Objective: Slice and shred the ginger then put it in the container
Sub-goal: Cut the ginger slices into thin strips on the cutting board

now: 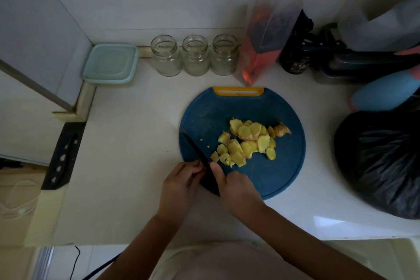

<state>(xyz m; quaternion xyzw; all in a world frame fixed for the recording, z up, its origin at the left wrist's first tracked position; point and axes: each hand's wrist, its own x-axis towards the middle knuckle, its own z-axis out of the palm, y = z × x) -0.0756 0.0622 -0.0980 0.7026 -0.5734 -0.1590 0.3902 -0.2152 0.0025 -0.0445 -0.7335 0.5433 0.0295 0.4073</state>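
A pile of yellow ginger slices point(247, 141) lies in the middle of a round blue cutting board point(272, 177) with a yellow handle slot. One knobbly unpeeled end piece point(282, 130) sits at the pile's right. A black knife point(195, 149) lies across the board's left edge, its tip pointing up and left. My right hand point(236, 191) grips the knife's handle, thumb along it. My left hand point(181, 182) is beside it, curled fingers pinching the blade just ahead of the handle. A pale teal lidded container point(111, 63) stands at the back left.
Three empty glass jars point(195, 55) line the back wall. A clear bag with orange contents point(261, 52) and a dark bottle point(294, 57) stand behind the board. A black plastic bag point(381, 161) fills the right. A black knife sheath point(62, 154) lies at the counter's left edge.
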